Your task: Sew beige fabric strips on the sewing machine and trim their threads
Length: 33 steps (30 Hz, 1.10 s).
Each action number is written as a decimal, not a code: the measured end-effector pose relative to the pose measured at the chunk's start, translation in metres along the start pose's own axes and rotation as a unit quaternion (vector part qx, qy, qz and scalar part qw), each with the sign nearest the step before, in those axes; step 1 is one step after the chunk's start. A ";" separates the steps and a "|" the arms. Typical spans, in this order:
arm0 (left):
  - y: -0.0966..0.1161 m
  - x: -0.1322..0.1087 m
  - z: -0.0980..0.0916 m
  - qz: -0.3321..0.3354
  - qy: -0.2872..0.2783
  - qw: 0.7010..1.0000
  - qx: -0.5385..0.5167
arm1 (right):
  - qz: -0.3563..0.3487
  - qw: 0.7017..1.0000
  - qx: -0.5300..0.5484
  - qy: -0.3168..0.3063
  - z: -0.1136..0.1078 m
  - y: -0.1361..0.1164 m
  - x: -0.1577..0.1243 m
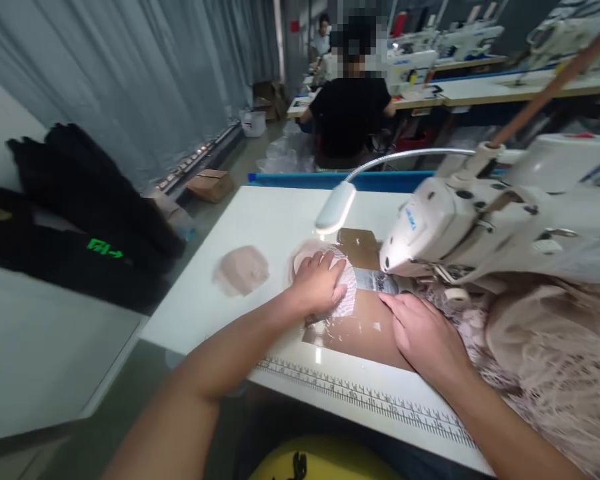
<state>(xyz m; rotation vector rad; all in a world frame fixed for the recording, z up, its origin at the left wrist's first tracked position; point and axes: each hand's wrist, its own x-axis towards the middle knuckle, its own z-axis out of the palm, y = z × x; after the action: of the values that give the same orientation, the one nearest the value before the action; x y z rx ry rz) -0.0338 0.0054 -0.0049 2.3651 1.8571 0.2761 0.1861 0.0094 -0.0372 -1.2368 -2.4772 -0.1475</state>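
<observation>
My left hand (pixel 320 283) lies on a pale round piece of lace fabric (pixel 349 293), its fingers spread over the cloth and pressing it to the table. Beneath it a brown taped sheet (pixel 365 327) covers part of the sewing machine's bed. My right hand (pixel 425 327) rests on the right side of that sheet, with its pointing finger stretched out towards the metal plate (pixel 375 281) under the machine head. The fingers' undersides are hidden. Left of my left hand lies a beige rounded fabric piece (pixel 243 270).
A white sewing machine (pixel 440 227) stands at the right, with beige lace fabric (pixel 555 340) heaped beside it. A lamp (pixel 336 207) on a bendable neck hangs over the table. A ruler strip (pixel 370 400) runs along the front edge. Ahead, a person (pixel 350 113) sits at another table.
</observation>
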 end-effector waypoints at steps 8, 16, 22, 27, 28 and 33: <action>-0.103 -0.109 -0.049 -0.207 0.042 0.977 0.004 | -0.025 1.000 0.004 -0.014 0.004 0.005 -0.002; -0.125 -0.180 -0.050 -0.307 0.171 0.936 -0.018 | -0.009 0.959 0.285 -0.008 -0.036 -0.019 -0.013; -0.025 -0.176 -0.032 -0.218 0.328 0.892 -0.222 | -0.007 0.794 0.596 -0.121 -0.063 -0.100 -0.028; 0.039 -0.155 -0.013 -0.016 0.297 0.899 -0.321 | 0.061 0.728 0.677 -0.088 -0.051 -0.135 -0.027; 0.045 -0.154 -0.012 0.001 0.285 0.898 -0.337 | 0.087 0.732 0.671 -0.080 -0.049 -0.135 -0.027; 0.059 -0.154 -0.018 0.079 0.269 0.900 -0.334 | 0.141 0.751 0.644 -0.037 -0.048 -0.122 -0.031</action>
<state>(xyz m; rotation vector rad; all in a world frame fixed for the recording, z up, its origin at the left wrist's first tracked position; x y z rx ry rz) -0.0174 -0.1588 0.0139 2.0396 1.3738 1.4469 0.1203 -0.0999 0.0040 -0.8535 -1.6176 1.4418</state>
